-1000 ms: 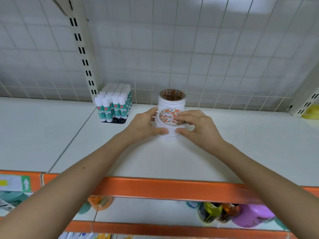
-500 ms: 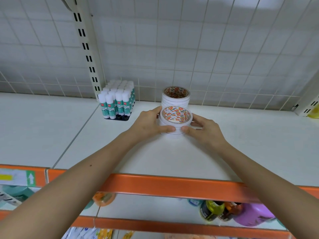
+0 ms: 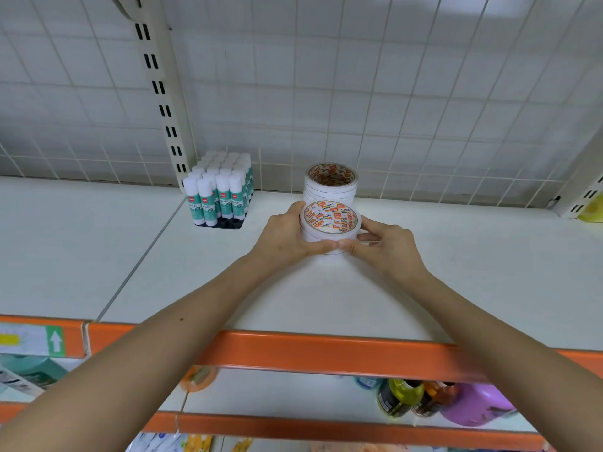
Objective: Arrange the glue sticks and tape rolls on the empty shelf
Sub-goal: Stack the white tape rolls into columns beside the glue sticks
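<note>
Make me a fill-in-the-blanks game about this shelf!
The left hand and right hand grip the front stack of ____ rolls.
The back stack stands right ____ it.
The glue sticks stand to the stacks' ____.
The shelf edge is coloured ____.
Missing words: tape, behind, left, orange.

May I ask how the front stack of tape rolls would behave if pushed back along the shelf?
The front stack of tape rolls looks like separate rolls piled flat, so a high push may shear it; left hand and right hand grip its sides. Lying flat, it likely won't roll. The smooth shelf should let it slide.
</note>
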### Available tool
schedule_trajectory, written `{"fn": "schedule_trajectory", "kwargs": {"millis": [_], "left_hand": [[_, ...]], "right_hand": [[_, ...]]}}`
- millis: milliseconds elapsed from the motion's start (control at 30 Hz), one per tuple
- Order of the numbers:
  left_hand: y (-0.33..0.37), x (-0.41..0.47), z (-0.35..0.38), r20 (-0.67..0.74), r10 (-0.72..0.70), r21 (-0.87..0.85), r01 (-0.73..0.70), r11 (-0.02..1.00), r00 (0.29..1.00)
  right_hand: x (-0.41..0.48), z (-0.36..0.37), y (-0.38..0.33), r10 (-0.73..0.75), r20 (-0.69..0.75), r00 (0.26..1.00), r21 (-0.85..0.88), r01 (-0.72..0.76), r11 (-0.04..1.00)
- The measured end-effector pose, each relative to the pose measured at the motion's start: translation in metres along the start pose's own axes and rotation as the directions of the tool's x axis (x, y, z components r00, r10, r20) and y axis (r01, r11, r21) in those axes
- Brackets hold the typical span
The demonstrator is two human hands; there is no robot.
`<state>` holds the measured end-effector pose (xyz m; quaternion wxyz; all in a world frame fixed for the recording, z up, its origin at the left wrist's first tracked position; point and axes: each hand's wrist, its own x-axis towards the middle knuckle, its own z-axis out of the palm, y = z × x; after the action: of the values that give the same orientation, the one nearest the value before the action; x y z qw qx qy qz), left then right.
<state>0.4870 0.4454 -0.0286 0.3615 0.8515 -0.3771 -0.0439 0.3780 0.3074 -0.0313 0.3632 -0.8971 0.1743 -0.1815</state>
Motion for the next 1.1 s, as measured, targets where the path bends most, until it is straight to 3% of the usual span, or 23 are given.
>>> {"fn": "schedule_trajectory", "kwargs": {"millis": [133,300,700,933,1100], "left_hand": [[-0.001,0.0,0.0,0.009,-0.012,-0.023,0.012,1.0,1.0],[-0.012,0.002,-0.001,0.105,-0.048,-0.078,0.057,0.995,0.993],[-0.003,0.002,0.015,0.057,-0.052,-0.052,0.055,0.997,0.997],[-0.001,0.004,0.013,0.066,-0.147,-0.176,0.156,0.972,0.987],[0.003,0.001,0.011,0.093,-0.158,-0.155,0.171,0.973,0.983]], "right_hand": [[0.001,-0.001,0.0,-0.015,0.016,1.0,-0.046,0.016,0.999],[-0.001,-0.002,0.004,0.015,0.12,0.993,0.038,-0.019,0.999],[-0.002,-0.011,0.01,0.074,0.102,0.992,-0.008,-0.074,0.997],[-0.003,-0.009,0.003,0.081,0.077,0.994,-0.038,-0.078,0.996],[-0.002,-0.009,-0.001,0.105,0.089,0.99,-0.114,-0.095,0.989]]}}
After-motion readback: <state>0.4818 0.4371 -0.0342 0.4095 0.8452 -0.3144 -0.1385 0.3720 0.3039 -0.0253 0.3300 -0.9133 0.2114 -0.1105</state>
